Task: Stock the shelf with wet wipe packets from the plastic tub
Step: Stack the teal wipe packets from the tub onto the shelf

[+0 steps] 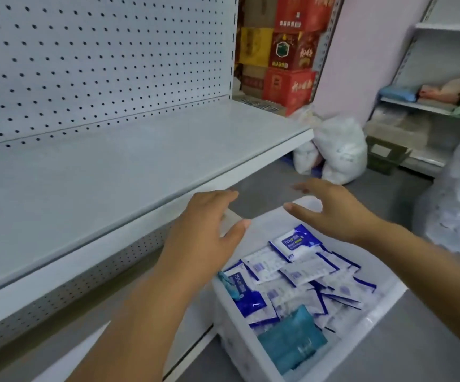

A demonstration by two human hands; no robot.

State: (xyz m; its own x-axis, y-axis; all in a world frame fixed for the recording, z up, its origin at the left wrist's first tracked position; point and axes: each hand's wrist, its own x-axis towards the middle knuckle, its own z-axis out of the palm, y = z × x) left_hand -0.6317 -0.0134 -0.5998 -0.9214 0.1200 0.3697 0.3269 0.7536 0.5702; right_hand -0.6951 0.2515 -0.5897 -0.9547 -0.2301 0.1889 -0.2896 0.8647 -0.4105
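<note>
Pale pegboard (85, 64) backs the bay at the left, and below it the grey shelf (113, 166) runs from the near left toward the far right; no packet lies on the part of it we see. Just right of its front lip we have our left hand (201, 235) out over the far left corner of the plastic tub (355, 346), thumb and fingers apart with that corner between them. Whether they actually touch the rim we cannot tell. The tub stands on the floor just beside the shelving, and the wet wipe packets (295, 274) lie in it in a loose blue-and-white heap, with a teal packet (292, 337) at the near end. Our right hand (336, 213) hovers over the tub's far edge, fingers spread and holding nothing. Farther right and far back stand red cartons (292, 51), white bags (339, 150) on the floor and a second shelf unit (430, 111). We judge the stocking has barely begun: this looks like the reach, either to steady the tub or to go in for packets. Next we would need to drop a hand into the heap, close on one or a few packets and carry them left onto the shelf.
</note>
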